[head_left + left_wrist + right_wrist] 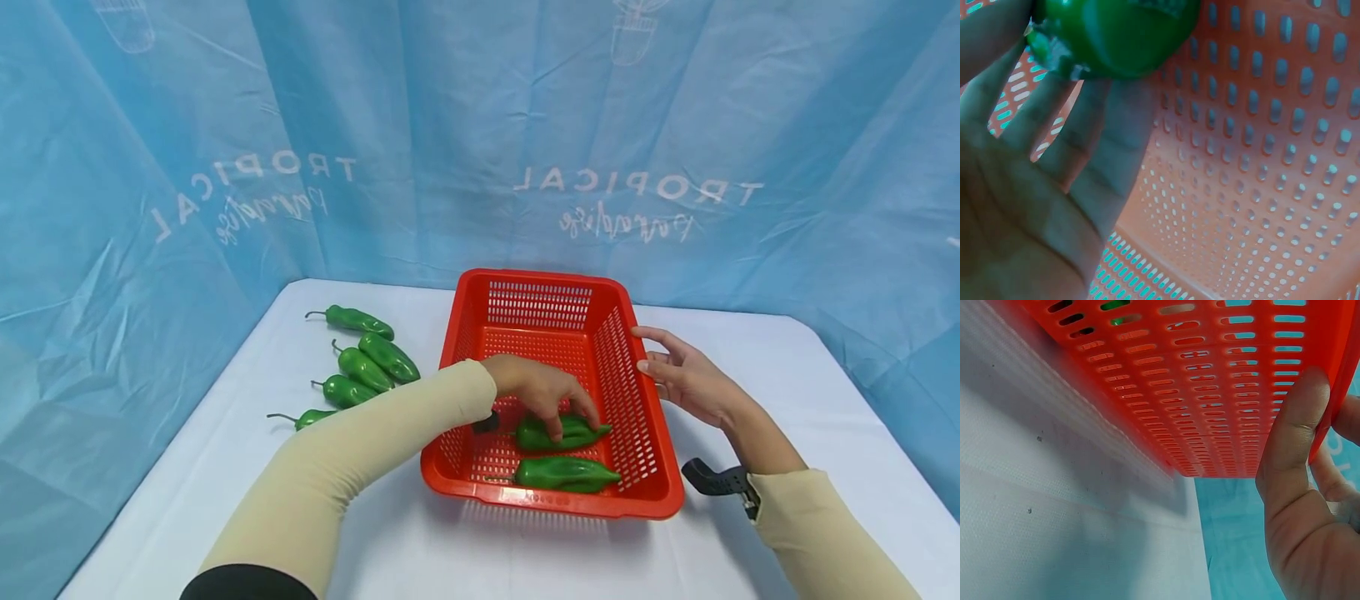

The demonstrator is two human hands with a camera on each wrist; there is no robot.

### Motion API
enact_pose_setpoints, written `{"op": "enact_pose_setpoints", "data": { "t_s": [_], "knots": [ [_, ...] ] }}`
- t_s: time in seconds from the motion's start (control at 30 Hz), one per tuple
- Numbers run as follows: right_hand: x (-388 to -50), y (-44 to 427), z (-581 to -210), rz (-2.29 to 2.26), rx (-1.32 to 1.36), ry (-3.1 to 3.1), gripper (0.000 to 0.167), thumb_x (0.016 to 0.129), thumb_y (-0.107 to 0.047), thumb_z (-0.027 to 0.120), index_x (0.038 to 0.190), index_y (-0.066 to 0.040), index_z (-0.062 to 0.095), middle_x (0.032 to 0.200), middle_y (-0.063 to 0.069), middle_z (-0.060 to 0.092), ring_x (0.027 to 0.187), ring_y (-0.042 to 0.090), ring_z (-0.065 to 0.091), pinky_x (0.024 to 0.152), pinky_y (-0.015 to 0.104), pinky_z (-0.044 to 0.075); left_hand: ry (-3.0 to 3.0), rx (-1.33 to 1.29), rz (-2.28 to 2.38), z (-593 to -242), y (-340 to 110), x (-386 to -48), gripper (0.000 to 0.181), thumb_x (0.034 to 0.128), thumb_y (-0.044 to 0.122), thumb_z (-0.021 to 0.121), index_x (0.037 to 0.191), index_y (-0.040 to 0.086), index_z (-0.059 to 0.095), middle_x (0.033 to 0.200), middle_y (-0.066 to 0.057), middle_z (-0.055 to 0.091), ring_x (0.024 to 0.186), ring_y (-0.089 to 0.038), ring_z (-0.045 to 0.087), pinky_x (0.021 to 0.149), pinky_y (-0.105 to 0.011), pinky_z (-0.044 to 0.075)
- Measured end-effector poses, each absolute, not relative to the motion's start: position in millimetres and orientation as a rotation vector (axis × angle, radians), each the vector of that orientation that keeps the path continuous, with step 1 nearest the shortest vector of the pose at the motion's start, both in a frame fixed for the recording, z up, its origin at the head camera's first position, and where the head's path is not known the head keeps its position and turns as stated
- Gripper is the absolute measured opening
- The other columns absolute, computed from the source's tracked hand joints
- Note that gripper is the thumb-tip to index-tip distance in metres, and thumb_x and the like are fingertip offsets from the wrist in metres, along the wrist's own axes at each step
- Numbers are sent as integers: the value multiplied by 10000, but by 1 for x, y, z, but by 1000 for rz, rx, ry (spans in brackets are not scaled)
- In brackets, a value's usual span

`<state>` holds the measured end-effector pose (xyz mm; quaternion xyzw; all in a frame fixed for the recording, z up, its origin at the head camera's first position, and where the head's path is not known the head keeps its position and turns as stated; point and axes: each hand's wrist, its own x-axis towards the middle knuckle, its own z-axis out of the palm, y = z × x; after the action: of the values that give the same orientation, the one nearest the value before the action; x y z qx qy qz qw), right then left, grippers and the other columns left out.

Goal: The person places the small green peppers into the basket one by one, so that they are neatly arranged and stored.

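A red plastic basket (652,454) with slotted walls stands on the white table. My left hand (546,390) reaches down into it and grips a green chili pepper (566,435) near the basket's front. In the left wrist view that pepper (1129,37) lies against the fingers, its top end cut off by the frame. A second green pepper (567,474) lies just in front, along the near wall. My right hand (697,385) holds the basket's right rim; the right wrist view shows the thumb (1297,425) against the outer side and other fingers across the rim.
Several more green peppers (360,369) lie on the white tabletop (247,500) left of the basket, the nearest partly hidden by my left sleeve (360,458). A blue printed sheet (465,125) hangs behind the table and along its sides.
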<state>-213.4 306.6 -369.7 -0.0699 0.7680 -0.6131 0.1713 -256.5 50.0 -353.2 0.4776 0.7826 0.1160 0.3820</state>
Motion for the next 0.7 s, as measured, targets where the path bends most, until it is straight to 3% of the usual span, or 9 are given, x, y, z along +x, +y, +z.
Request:
{"op": "enact_pose_setpoints", "data": {
  "t_s": [0.27, 0.53, 0.7],
  "knots": [
    [-214, 308, -372, -1753, -191, 2176, 641, 1000, -218, 575, 1545, -193, 239, 1175, -104, 668, 1010, 99, 700, 868, 321, 596, 1986, 1130, 272, -349, 47, -253, 547, 857, 179, 762, 1334, 394, 601, 1302, 106, 570, 1188, -98, 480, 1030, -320, 507],
    [-212, 308, -371, -1745, -173, 2181, 646, 1002, -225, 570, 1552, -206, 231, 1180, -129, 662, 1020, 88, 698, 869, 325, 596, 1926, 1180, 269, -351, 51, -250, 565, 865, 128, 752, 1355, 364, 598, 1316, 107, 578, 1181, -87, 501, 1091, -302, 462],
    [-213, 307, -370, -1732, -170, 2195, 651, 998, -238, 576, 1555, -230, 240, 1223, -124, 639, 1043, 86, 696, 874, 335, 594, 1928, 1166, 280, -350, 51, -250, 566, 862, 124, 756, 1354, 359, 603, 1289, 96, 581, 1159, -91, 505, 1008, -277, 519]
  ]
}}
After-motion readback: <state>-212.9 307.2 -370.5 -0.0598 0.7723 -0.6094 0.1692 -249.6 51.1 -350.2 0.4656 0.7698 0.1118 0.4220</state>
